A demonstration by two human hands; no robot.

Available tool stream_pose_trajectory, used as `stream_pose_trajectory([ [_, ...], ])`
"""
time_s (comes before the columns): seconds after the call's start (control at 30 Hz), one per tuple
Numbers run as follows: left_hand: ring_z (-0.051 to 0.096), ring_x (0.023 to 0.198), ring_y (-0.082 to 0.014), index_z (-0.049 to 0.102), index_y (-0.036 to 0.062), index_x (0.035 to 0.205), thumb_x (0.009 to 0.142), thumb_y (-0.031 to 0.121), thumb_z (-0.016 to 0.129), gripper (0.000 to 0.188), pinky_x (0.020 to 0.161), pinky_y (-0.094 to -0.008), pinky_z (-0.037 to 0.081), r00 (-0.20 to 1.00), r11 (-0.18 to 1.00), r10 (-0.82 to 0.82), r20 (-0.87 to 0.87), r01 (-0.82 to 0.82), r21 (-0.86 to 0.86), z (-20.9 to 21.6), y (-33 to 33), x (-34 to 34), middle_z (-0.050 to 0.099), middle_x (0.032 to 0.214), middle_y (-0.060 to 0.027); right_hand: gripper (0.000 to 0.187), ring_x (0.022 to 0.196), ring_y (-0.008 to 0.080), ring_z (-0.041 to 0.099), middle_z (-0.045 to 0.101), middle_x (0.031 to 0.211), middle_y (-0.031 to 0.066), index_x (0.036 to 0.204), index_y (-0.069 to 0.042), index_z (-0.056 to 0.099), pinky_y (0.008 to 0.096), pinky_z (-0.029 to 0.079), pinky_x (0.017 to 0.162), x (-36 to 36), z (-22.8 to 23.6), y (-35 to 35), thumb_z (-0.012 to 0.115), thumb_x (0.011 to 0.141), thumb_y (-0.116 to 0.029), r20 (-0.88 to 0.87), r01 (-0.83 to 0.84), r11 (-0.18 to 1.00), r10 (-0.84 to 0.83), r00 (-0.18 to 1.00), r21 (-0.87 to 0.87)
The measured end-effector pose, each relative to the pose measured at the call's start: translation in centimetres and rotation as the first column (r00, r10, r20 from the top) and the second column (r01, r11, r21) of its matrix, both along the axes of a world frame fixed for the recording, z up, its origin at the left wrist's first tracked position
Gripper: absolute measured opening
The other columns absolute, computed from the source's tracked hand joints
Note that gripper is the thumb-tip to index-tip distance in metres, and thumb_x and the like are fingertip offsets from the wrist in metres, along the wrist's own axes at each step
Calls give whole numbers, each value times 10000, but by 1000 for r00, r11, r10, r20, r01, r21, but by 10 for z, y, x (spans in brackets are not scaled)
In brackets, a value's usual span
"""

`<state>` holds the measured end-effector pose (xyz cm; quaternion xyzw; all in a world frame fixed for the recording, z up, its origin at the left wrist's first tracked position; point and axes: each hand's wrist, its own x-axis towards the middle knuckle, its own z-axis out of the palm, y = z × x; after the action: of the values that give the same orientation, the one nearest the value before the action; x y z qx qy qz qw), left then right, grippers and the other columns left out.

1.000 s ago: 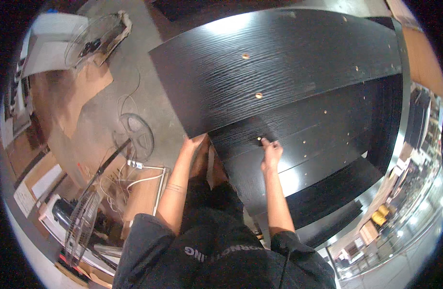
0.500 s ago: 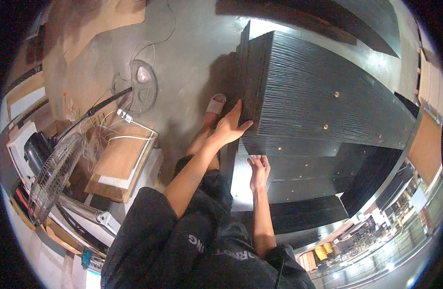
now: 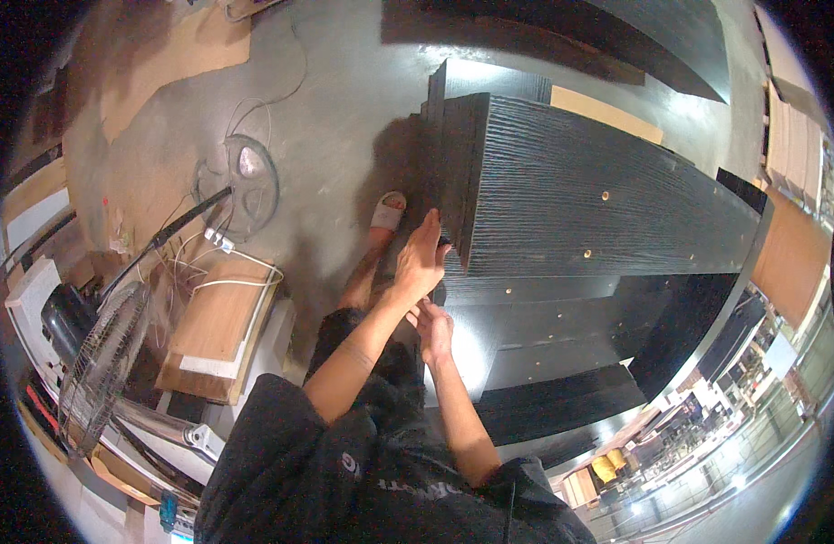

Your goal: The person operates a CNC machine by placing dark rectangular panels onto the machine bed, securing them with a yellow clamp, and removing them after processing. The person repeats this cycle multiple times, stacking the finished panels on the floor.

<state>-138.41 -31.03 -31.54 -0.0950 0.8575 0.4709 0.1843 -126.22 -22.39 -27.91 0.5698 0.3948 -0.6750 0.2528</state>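
A stack of black wood-grain panels (image 3: 544, 199) with small round holes stands in front of me to the right. My left hand (image 3: 421, 258) lies along the left ends of the upper panels, fingers straight and thumb apart; it is open. Just below its wrist is my right hand (image 3: 438, 331), beside the ends of the lower black panels (image 3: 562, 340). The right fingers are partly bent and overlap the left wrist in view, so whether they grip a panel edge cannot be made out.
To the left stand a fan (image 3: 109, 363) with a wire cage and a round base (image 3: 245, 186) with cables. A white power strip (image 3: 219, 240) lies by a stack of brown boards (image 3: 219, 317). Another dark panel stack (image 3: 562, 41) lies at the far side.
My right hand has moved left, from under the upper panels' edge to beside my left wrist. The upper panels have shifted, and a pale strip now shows behind them.
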Motion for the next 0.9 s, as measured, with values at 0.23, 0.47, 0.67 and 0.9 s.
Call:
stream_pose_trajectory([
  [0.23,545,1236,-417,494,-5,1352,892,215,629,528,1024,-472,457,992,1000,-3,-128,-1,-30,-8,-7,2,548,1328,-246,316,862,104,644,734,944,25,1167,-18,681,281,532,779,21,-6,22,653,1015,-294,-113,-414,903,426,897,118],
  [0.47,702,843,-379,667,-62,1000,974,649,539,723,769,-487,531,953,983,-154,259,175,-58,-29,-41,6,730,862,-185,360,839,60,569,627,1037,-27,1368,-78,559,212,439,644,138,47,62,558,1065,-272,-44,-89,996,90,995,8],
  [0.67,630,716,-167,683,17,1025,1029,358,556,364,628,-336,513,843,946,-88,530,-96,310,-82,-178,68,659,805,-50,382,825,144,676,694,1027,39,1357,-28,570,275,524,648,313,129,30,572,1060,-269,85,226,950,-249,965,217],
  [0.9,672,686,-235,682,48,889,996,301,616,283,567,-399,517,441,603,-597,670,798,12,-74,-231,64,686,796,-135,333,1081,286,661,657,1282,118,1269,-53,581,415,515,780,500,118,-130,548,1021,-272,-166,924,244,-939,301,295],
])
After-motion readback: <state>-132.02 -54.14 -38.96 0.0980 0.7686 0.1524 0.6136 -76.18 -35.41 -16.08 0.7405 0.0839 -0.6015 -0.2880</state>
